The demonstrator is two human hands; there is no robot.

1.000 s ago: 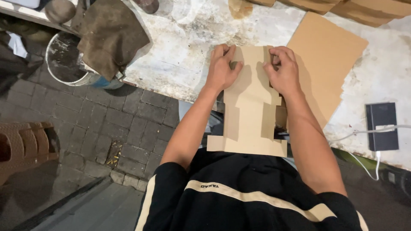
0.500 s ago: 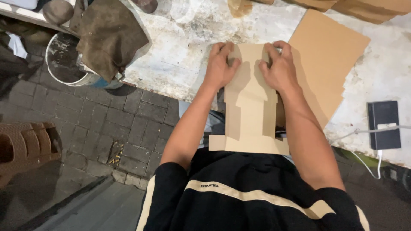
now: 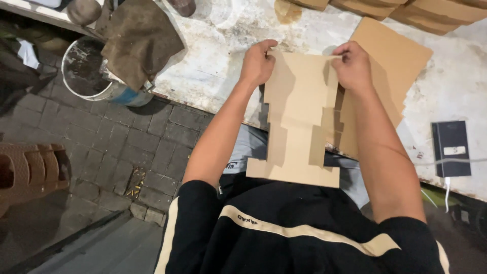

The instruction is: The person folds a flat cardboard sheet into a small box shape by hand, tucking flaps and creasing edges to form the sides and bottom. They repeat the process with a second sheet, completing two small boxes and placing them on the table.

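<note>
A: What's biggest here?
B: The stained white stone desk (image 3: 213, 45). On it, a flat brown die-cut cardboard blank (image 3: 299, 116) hangs over the near edge.
A: And the hands?
B: Left hand (image 3: 257, 63) pinches its eleven o'clock corner, right hand (image 3: 352, 66) its one o'clock corner.

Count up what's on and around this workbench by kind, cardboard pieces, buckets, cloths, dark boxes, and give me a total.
Cardboard pieces: 2, the cut cardboard blank gripped by left hand and right hand, and the flat cardboard sheet
Buckets: 1, white bucket
Cloths: 1, brown cloth
Dark boxes: 1, dark box
Total: 5
</note>
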